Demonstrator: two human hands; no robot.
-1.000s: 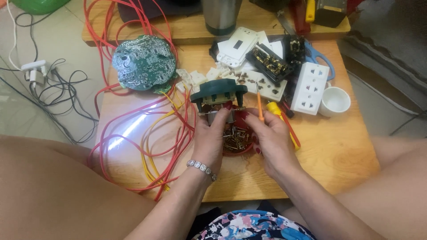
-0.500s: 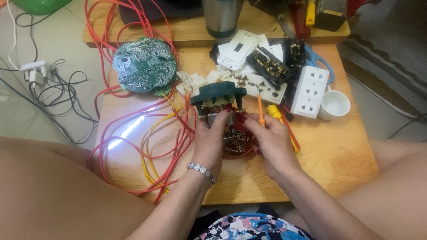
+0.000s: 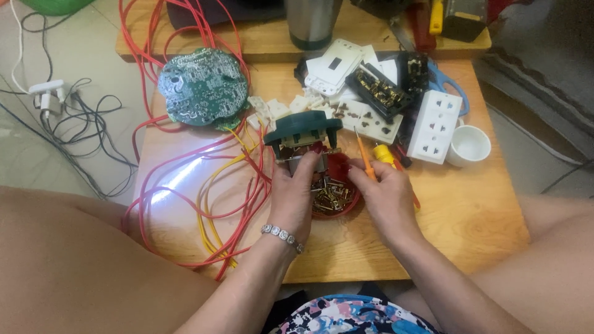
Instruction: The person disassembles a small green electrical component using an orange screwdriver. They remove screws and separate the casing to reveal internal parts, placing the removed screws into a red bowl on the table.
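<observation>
Two hands meet at the middle of the wooden table (image 3: 470, 210) in the head view, the only view there is. The left hand (image 3: 296, 198) is closed around the lower part of a dark green electrical fitting (image 3: 302, 131), fingers wrapped about its metal underside, so the fitting stands just above and in front of that hand, held upright. The right hand (image 3: 380, 188) pinches a thin orange screwdriver (image 3: 365, 159) between thumb and fingers; its tip points up and away, just right of the fitting and not touching it. Between and slightly under both hands sits a red dish (image 3: 339, 185) of small brass screws.

As a judgement, the step in hand is working on the fitting's terminals, with the tool lifted off. The next move would call for bringing the tip left to a screw head and keeping the fitting steady.

Left of the left hand lie loops of red and yellow wires (image 3: 210, 204); beyond them, a round green circuit board (image 3: 199, 88). Beyond the right hand rests a white socket strip (image 3: 434, 127).
</observation>
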